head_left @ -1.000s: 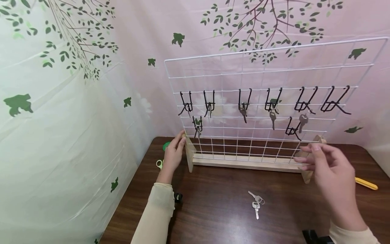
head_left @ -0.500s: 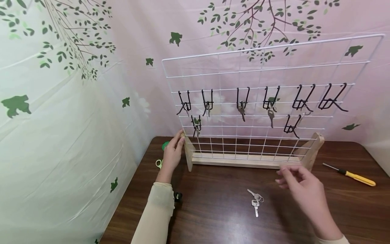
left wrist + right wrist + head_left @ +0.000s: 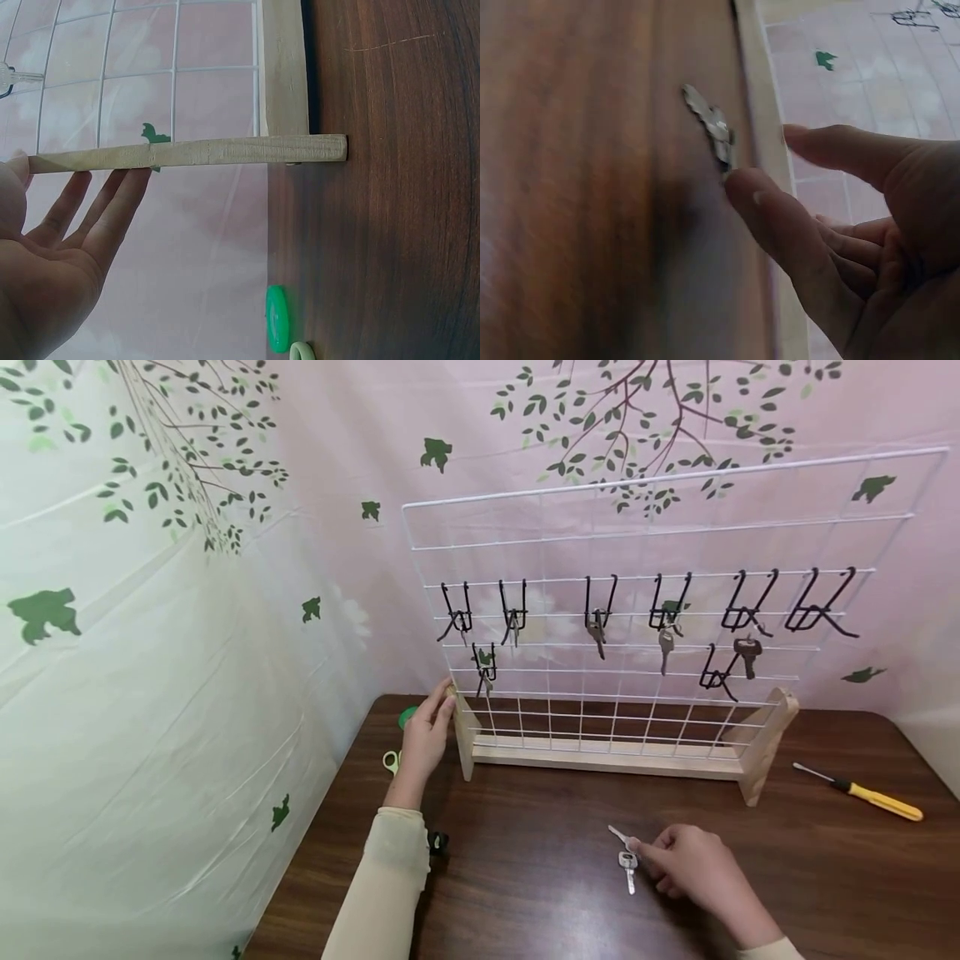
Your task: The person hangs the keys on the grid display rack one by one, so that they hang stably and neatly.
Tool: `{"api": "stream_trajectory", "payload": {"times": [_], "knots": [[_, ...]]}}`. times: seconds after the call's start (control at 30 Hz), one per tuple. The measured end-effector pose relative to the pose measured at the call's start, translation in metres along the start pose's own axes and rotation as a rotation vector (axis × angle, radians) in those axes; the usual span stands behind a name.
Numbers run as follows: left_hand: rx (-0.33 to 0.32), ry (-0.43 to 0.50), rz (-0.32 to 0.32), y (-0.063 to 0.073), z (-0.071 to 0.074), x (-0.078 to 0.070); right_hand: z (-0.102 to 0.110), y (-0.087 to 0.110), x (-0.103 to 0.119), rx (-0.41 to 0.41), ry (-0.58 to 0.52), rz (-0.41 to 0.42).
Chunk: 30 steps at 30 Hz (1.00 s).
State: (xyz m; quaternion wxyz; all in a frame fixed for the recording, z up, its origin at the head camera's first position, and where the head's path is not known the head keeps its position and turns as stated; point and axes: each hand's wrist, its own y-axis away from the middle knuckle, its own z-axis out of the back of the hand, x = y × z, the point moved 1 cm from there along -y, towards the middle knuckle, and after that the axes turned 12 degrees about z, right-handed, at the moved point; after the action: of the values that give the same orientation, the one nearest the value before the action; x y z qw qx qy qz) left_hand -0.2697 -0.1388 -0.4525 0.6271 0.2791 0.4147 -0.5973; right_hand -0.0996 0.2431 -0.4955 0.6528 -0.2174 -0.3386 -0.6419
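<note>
My left hand (image 3: 425,742) rests at the left wooden side board (image 3: 465,743) of a white wire grid rack (image 3: 596,486). In the left wrist view, its straight fingertips touch the board's outer face. On the table, my right hand (image 3: 693,860) reaches two silver keys, one pointing away (image 3: 618,836) and the other key (image 3: 627,870) toward me. Their ring is hidden by the fingers. In the right wrist view, thumb and index finger stand apart, the index fingertip right at the keys (image 3: 709,126). Black double hooks (image 3: 813,610) line the grid, several with keys (image 3: 667,647) hanging.
A yellow-handled screwdriver (image 3: 873,795) lies right of the rack. Left of it are light green scissors (image 3: 391,762) and a green round object (image 3: 407,717). A leaf-patterned curtain (image 3: 187,710) encloses the dark wooden table (image 3: 540,827) behind and at the left.
My right hand has come down and left from the rack's right end to the keys on the table. A key hanging toward the right has swung round. The left hand stays put.
</note>
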Motion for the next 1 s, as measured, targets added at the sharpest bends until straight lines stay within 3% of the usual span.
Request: {"api": "stream_trajectory", "payload": {"times": [0.2, 0.5, 1.0], "knots": [[0.018, -0.014, 0.011, 0.001, -0.002, 0.001, -0.017, 0.003, -0.001, 0.027, -0.023, -0.025], [0.001, -0.006, 0.006, 0.000, 0.000, 0.000, -0.023, 0.000, 0.008, 0.011, 0.043, 0.049], [0.005, -0.002, 0.002, 0.001, 0.001, 0.000, -0.030, -0.008, 0.013, 0.026, 0.074, 0.080]]}}
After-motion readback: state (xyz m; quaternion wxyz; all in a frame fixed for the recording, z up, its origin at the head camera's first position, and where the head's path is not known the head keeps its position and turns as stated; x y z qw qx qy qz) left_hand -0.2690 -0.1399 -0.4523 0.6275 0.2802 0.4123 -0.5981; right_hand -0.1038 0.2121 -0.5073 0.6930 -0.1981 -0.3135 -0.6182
